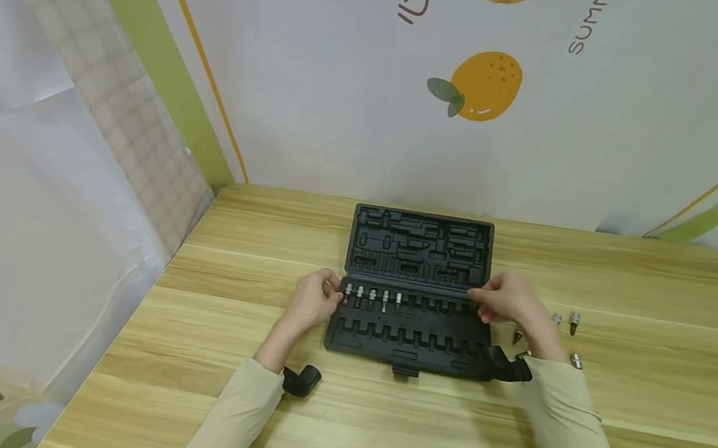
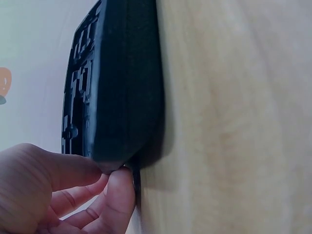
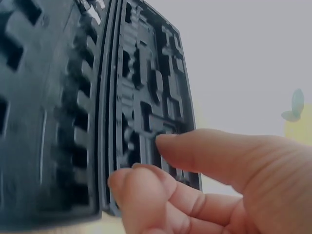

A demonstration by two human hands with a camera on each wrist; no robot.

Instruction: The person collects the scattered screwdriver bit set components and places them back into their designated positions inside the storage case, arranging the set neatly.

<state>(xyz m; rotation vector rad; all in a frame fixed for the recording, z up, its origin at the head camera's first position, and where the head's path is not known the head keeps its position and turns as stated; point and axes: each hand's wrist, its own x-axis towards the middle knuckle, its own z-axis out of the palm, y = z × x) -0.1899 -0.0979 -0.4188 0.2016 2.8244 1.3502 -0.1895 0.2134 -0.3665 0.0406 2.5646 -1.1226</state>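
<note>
A black socket case (image 1: pixel 414 321) lies unfolded on the wooden table, its lid (image 1: pixel 421 249) away from me. Several silver bit sockets (image 1: pixel 372 296) stand in a row at the left of its upper slots. My left hand (image 1: pixel 313 298) pinches the case's left side near the hinge; the left wrist view shows thumb and forefinger meeting at the edge. At the opposite end, my right hand (image 1: pixel 506 300) holds the case by the hinge with curled fingers. Its thumb (image 3: pixel 204 151) overlaps the lid in the right wrist view, with the forefinger (image 3: pixel 141 195) lower, by the hinge.
Loose bit sockets (image 1: pixel 574 323) lie on the table (image 1: pixel 384 429) right of the case, some partly hidden by my right arm. A black latch (image 1: pixel 405 370) sticks out at the case's front. Behind the table hangs a printed cloth (image 1: pixel 343 98).
</note>
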